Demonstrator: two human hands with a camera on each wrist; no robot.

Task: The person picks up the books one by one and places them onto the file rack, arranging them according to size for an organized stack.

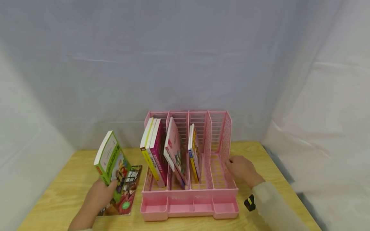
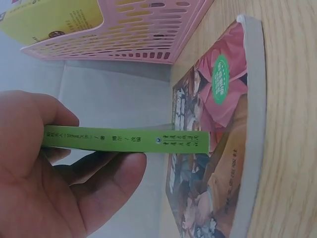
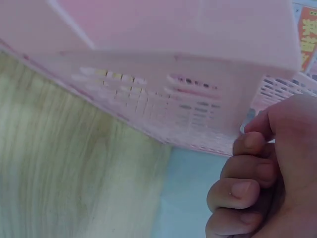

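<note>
My left hand point(image 1: 99, 194) grips a green book point(image 1: 111, 158) by its lower part, the thumb on its cover and the fingers behind. The book is tilted, with its green spine point(image 2: 124, 140) facing the left wrist camera. Beneath it, a second book with a dark, reddish illustrated cover point(image 1: 128, 195) lies flat on the table. My right hand point(image 1: 241, 168), fingers curled, pinches the front edge of the right side wall of a pink book rack point(image 1: 189, 194). In the right wrist view, the thumb and forefinger point(image 3: 250, 142) meet at that perforated wall point(image 3: 163, 99).
Books lean in the rack's three left slots: yellow and purple books point(image 1: 158, 154), pink-covered books point(image 1: 174, 144), and thin books point(image 1: 194, 154). Shallow trays point(image 1: 189, 210) line its front. A small black object point(image 1: 250, 202) is beside my right sleeve. White sheeting point(image 1: 185, 64) surrounds the wooden table point(image 1: 69, 179).
</note>
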